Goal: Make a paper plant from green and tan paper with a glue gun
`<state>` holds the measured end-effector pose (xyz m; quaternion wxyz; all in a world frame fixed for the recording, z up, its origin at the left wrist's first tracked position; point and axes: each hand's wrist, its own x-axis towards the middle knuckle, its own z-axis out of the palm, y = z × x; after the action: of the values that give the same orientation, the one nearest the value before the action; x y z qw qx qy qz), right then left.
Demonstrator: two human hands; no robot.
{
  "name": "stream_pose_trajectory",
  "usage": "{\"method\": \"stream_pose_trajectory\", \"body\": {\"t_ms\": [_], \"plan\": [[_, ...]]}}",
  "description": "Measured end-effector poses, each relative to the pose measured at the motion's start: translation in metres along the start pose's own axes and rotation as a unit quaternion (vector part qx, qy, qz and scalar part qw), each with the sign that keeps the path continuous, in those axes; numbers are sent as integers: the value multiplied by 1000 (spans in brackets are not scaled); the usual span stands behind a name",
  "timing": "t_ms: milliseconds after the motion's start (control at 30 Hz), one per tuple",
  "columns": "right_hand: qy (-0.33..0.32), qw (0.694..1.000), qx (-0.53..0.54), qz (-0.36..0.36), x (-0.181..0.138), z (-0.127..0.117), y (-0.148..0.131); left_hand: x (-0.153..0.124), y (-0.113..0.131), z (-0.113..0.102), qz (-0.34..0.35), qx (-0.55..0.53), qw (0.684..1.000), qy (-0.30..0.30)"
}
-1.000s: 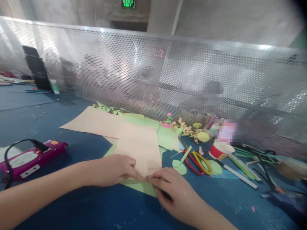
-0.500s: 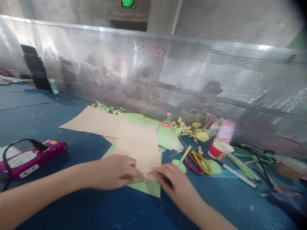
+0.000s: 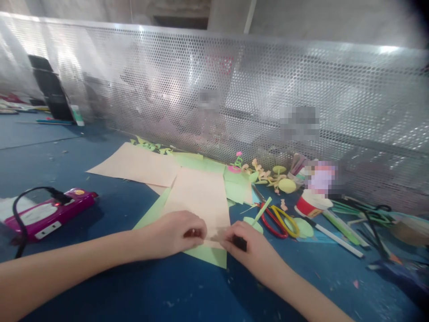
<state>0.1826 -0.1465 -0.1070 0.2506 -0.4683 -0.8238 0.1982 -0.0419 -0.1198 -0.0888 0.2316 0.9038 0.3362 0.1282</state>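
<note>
A sheet of peach paper (image 3: 200,192) lies in front of me, with a narrow folded strip along its near edge. My left hand (image 3: 179,233) pinches that edge, thumb and curled fingers together. At the strip's right end, my right hand (image 3: 244,243) is closed on the paper between thumb and fingers. Green paper (image 3: 214,257) sticks out beneath the peach sheet on the near side. A second peach sheet (image 3: 140,163) lies behind to the left. Just beyond my right hand is a light green round paper piece with a strip (image 3: 262,211).
Red and yellow-handled scissors (image 3: 279,221), a red and white paper cup (image 3: 310,203) and a white marker (image 3: 338,240) lie to the right. A magenta power strip (image 3: 67,212) is at left. Paper scraps line the perforated metal panel (image 3: 161,89) behind the blue table (image 3: 114,286).
My left hand has gone from a pointing finger on the paper's edge to a curled pinch. My right hand stays at the strip's right end. The view has tilted down slightly.
</note>
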Motion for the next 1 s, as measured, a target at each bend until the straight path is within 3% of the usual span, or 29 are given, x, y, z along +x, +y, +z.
{"method": "stream_pose_trajectory", "body": {"t_ms": [167, 400, 733, 1000], "plan": [[-31, 999, 14, 7, 0, -5, 0, 1, 1, -3, -48, -71, 996, -28], [-66, 997, 31, 15, 1, -15, -2, 0, 0, -2, 0, -32, 999, -20], [-13, 995, -19, 100, 1, -7, -1, 1, 0, 2, -23, -16, 1000, -5], [-37, 983, -15, 181, 0, -8, -4, 1, 0, 4, -64, -119, 991, -7]]}}
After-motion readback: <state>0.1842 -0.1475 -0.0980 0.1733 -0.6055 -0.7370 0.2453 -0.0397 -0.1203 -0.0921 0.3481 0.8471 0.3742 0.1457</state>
